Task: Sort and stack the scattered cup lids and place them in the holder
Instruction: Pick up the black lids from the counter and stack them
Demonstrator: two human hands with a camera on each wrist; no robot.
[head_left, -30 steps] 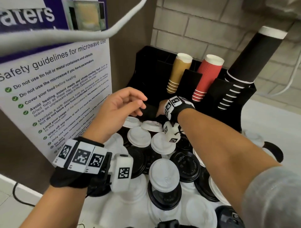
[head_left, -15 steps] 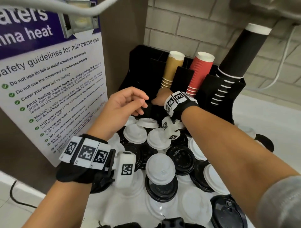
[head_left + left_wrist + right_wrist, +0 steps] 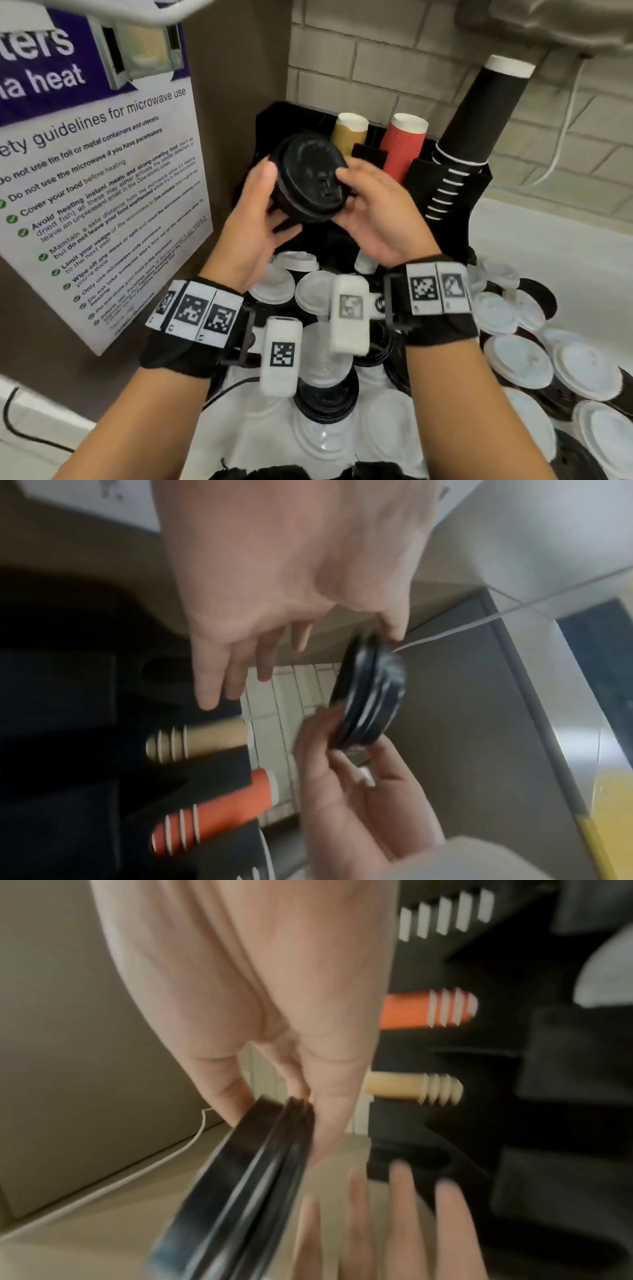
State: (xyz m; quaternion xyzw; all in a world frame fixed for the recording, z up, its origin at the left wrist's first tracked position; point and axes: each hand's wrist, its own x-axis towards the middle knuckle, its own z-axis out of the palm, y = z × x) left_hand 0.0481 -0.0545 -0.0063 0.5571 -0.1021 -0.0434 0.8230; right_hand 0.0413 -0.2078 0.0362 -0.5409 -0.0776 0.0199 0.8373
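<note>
A small stack of black cup lids [image 3: 310,178] is held up, tilted, in front of the black holder [image 3: 270,123]. My right hand [image 3: 346,198] pinches its right rim between thumb and fingers, as the right wrist view shows for the hand [image 3: 277,1107] and the lids [image 3: 240,1191]. My left hand [image 3: 274,202] is at the left rim. In the left wrist view its thumb touches the lids [image 3: 369,696] while its fingers [image 3: 222,683] stay straight and apart from them. Several white lids [image 3: 517,359] and black lids [image 3: 325,397] lie scattered on the counter below my wrists.
In the holder stand a tan cup stack [image 3: 349,133], a red cup stack [image 3: 404,144] and a tall black cup stack [image 3: 479,130]. A microwave safety poster [image 3: 102,188] covers the panel on the left. A brick wall and a white cable [image 3: 561,137] are behind.
My right hand has come up and back from the holder's front with black lids in it. My left hand has turned palm-up and met the lids' left rim.
</note>
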